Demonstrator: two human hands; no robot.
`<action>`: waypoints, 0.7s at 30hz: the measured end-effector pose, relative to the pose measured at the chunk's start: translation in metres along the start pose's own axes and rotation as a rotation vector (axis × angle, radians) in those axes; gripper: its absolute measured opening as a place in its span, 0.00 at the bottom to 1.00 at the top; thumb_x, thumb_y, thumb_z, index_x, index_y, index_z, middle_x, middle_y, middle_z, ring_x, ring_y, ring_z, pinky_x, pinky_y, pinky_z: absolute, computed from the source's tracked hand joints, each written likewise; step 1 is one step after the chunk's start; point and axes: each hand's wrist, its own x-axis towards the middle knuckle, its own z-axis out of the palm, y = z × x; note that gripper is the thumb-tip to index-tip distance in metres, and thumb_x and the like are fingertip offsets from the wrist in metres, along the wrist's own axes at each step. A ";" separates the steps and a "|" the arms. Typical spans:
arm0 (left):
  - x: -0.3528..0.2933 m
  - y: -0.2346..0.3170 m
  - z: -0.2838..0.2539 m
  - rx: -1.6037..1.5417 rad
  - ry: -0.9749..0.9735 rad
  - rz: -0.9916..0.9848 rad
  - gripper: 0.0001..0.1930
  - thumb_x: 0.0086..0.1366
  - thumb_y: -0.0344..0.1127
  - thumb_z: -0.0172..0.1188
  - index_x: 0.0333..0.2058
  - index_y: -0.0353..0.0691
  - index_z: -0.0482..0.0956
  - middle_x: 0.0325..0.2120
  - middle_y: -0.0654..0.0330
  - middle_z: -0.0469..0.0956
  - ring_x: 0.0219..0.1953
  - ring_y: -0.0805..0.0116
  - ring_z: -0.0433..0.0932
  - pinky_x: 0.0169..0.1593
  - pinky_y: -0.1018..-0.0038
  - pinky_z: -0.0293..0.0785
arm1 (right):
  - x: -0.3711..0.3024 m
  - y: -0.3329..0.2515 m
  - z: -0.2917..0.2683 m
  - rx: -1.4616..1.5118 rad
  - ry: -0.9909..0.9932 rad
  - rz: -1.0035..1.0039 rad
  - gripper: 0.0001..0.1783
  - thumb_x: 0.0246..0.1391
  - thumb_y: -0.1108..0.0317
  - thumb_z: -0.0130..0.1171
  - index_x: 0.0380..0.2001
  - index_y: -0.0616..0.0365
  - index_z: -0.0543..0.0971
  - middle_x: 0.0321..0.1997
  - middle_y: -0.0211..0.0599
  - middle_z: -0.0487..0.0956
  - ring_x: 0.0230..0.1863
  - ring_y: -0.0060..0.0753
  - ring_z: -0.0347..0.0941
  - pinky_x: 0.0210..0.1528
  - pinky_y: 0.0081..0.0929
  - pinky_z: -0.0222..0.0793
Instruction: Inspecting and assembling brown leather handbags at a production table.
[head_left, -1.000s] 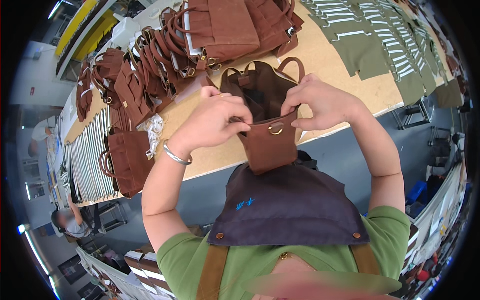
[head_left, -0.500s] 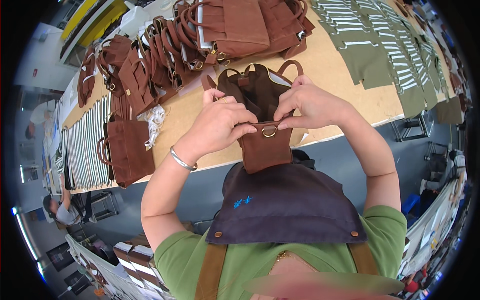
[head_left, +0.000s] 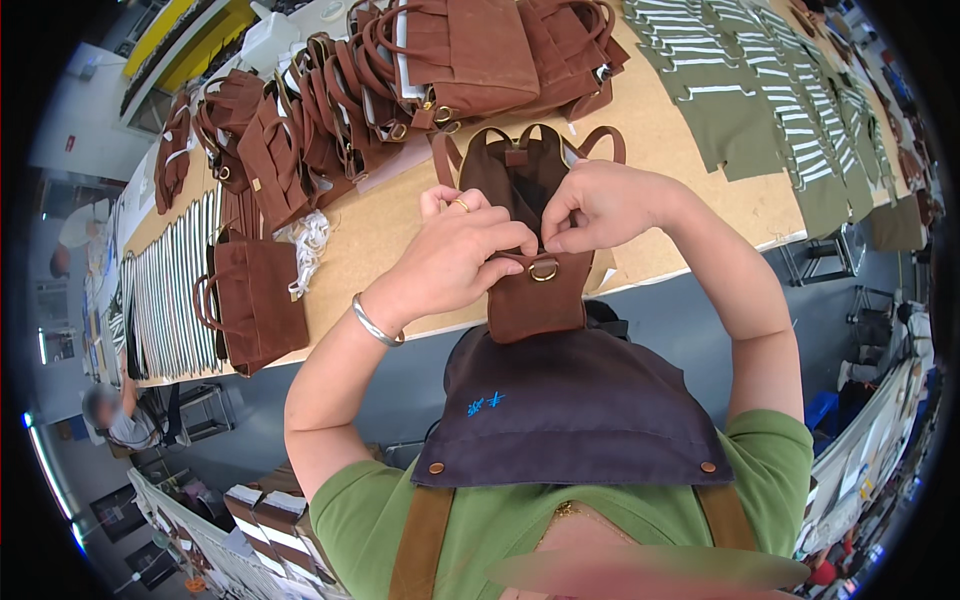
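A brown handbag (head_left: 538,305) stands at the table's near edge, its end panel with a brass D-ring facing me and its dark lining showing in the gaping mouth. My left hand (head_left: 455,245) has the bag's top edge pinched between thumb and fingers, just left of the D-ring. Close beside it, my right hand (head_left: 603,207) is closed at the same rim, thumb against fingertips; anything small between them is hidden. Both handles rise at the bag's far side.
Several brown handbags (head_left: 465,55) are piled at the back of the wooden table (head_left: 700,215). One handbag (head_left: 262,305) leans at the left, near striped pieces (head_left: 170,290) and white strings (head_left: 310,245). Olive fabric pieces (head_left: 725,115) lie at the right.
My right hand has come left and curled more tightly near the left fingertips. My left hand has shifted slightly right. The bag's far part and handles have swung right.
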 end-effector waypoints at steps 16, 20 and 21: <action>0.002 -0.001 0.005 -0.061 -0.045 0.110 0.06 0.54 0.35 0.66 0.31 0.55 0.81 0.23 0.72 0.68 0.35 0.71 0.65 0.51 0.65 0.49 | 0.012 0.001 0.011 -0.337 0.106 -0.054 0.05 0.48 0.66 0.58 0.26 0.51 0.83 0.18 0.25 0.75 0.21 0.27 0.67 0.35 0.26 0.60; -0.002 -0.001 -0.001 -0.111 -0.012 0.016 0.05 0.54 0.35 0.66 0.30 0.52 0.80 0.21 0.72 0.70 0.34 0.71 0.67 0.50 0.65 0.49 | 0.001 0.006 0.013 -0.307 0.200 -0.169 0.06 0.44 0.68 0.55 0.20 0.49 0.81 0.15 0.29 0.74 0.19 0.36 0.65 0.41 0.30 0.59; -0.003 -0.002 -0.003 -0.132 -0.016 -0.080 0.05 0.54 0.34 0.66 0.29 0.51 0.80 0.21 0.72 0.71 0.33 0.71 0.67 0.50 0.64 0.49 | -0.004 0.008 0.011 -0.232 0.176 -0.153 0.06 0.45 0.68 0.55 0.20 0.49 0.81 0.15 0.29 0.74 0.18 0.36 0.63 0.44 0.29 0.57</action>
